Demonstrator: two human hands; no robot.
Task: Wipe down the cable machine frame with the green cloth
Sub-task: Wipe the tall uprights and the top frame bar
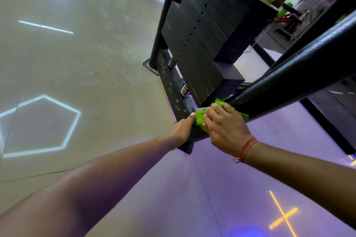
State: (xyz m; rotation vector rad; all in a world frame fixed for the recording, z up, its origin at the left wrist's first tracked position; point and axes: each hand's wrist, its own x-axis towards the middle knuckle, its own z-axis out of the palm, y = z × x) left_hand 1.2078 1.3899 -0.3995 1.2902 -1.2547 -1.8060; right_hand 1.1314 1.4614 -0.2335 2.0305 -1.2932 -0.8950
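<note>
The cable machine frame (300,75) is a thick black post that slants from the upper right down to its foot near the middle of the head view. The green cloth (200,117) is wrapped around the post's lower end. My right hand (225,127) presses the cloth against the post, its fingers curled over the cloth. My left hand (183,129) grips the bottom of the post just left of the cloth, thumb touching the cloth's edge. Part of the cloth is hidden under my right hand.
The black weight stack (200,31) with a column of pin holes stands behind the post, resting on two springs (185,90) and a base bar (171,86). A second upright (163,17) rises at the left. Glossy floor tiles reflect ceiling lights. Other gym gear sits far right.
</note>
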